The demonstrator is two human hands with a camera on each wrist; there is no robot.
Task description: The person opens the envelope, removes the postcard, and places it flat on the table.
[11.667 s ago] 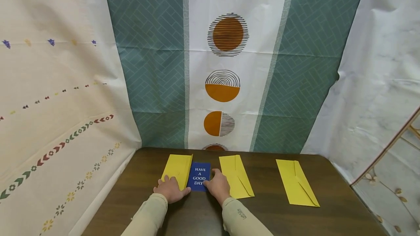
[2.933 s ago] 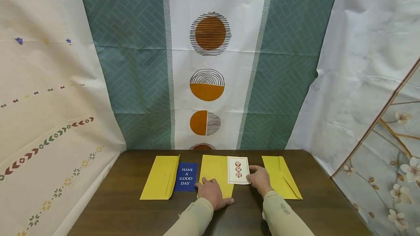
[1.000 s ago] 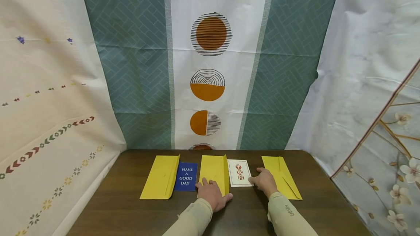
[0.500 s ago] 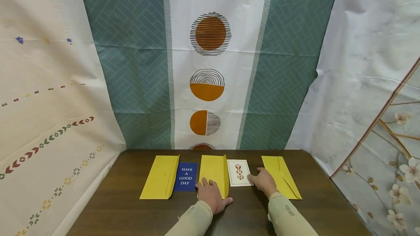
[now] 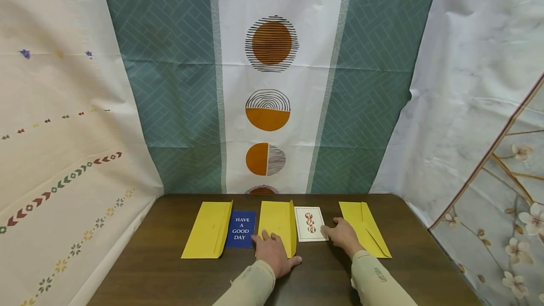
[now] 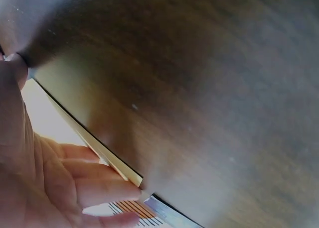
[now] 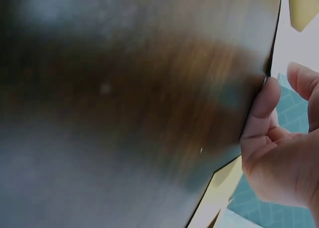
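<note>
My left hand (image 5: 272,253) rests on the lower part of the middle yellow envelope (image 5: 276,216), its fingers spread and thumb out to the right. In the left wrist view its fingers lie along the envelope (image 6: 50,116). A white card (image 5: 302,228) with a red printed design lies flat beside the envelope's right-hand flap. At that card's lower right edge is my right hand (image 5: 343,237), thumb touching the card, fingers loosely bent off to the right. The right wrist view shows thumb and finger apart by the card (image 7: 291,46).
A blue "HAVE A GOOD DAY" card (image 5: 231,237) lies left of the middle envelope, beside the left yellow envelope (image 5: 201,230). Another yellow envelope (image 5: 361,223) is partly behind my right hand. The dark wooden table (image 5: 170,282) meets patterned cloth hangings (image 5: 187,107).
Earlier my hands were at the left envelope and blue card. Later the right hand held the white card against the middle envelope; it has since shifted slightly right and down. Little moved over the last second.
</note>
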